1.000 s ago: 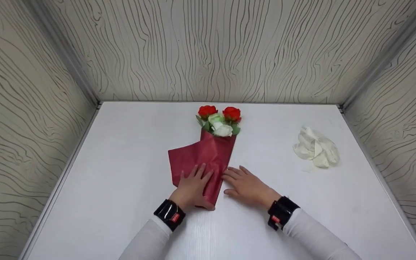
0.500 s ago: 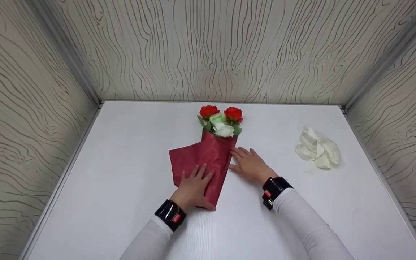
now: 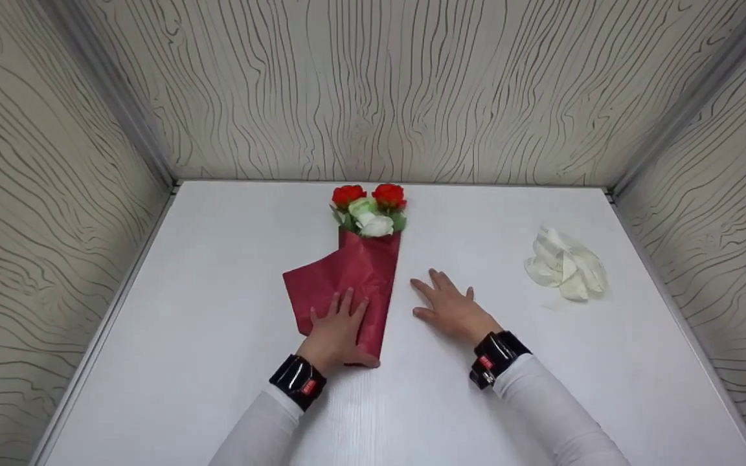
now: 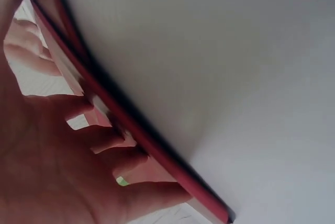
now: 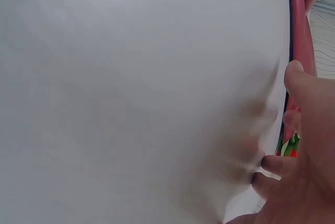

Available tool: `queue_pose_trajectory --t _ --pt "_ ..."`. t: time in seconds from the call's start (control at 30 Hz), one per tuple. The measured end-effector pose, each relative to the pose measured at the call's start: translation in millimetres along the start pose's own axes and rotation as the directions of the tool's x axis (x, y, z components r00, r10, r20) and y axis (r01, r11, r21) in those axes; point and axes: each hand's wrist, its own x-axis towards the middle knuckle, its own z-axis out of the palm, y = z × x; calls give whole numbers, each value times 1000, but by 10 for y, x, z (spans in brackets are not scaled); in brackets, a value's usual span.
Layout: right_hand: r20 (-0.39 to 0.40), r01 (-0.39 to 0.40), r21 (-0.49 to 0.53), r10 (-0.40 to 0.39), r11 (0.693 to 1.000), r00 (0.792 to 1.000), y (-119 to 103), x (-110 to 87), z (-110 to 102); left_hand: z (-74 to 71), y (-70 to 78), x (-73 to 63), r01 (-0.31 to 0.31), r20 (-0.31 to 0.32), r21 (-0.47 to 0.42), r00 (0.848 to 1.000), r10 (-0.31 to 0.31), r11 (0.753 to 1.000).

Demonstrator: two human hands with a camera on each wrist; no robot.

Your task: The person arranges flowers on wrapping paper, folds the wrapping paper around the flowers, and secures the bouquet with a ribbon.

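Across red wrapping (image 3: 355, 273) lies the left hand (image 3: 336, 335), splayed; the right hand (image 3: 452, 309), splayed, perhaps touches the tabletop (image 3: 431, 408).

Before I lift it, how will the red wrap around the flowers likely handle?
The red wrap is probably light and floppy, since it looks thin and creased. Its left flap, sticking out sideways, may swing. The flowers might slip, as no tie shows around the wrap.

Soft shadows, hazy wrist views

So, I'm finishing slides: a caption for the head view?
Left hand on a red-wrapped bouquet, right hand apart from it, crumpled pale material farther right.
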Motion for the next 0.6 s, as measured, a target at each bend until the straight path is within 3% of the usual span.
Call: queue_pose_trajectory --t 0.27,0.6 --pt "-6 -8 -94 8 996 1000 -43 -12 53 -91 -125 109 56 7 8 998 -56 998" --pt "-20 -24 -79 23 997 1000 -58 -5 88 -167 -287 315 78 -5 -29 997 -78 997"
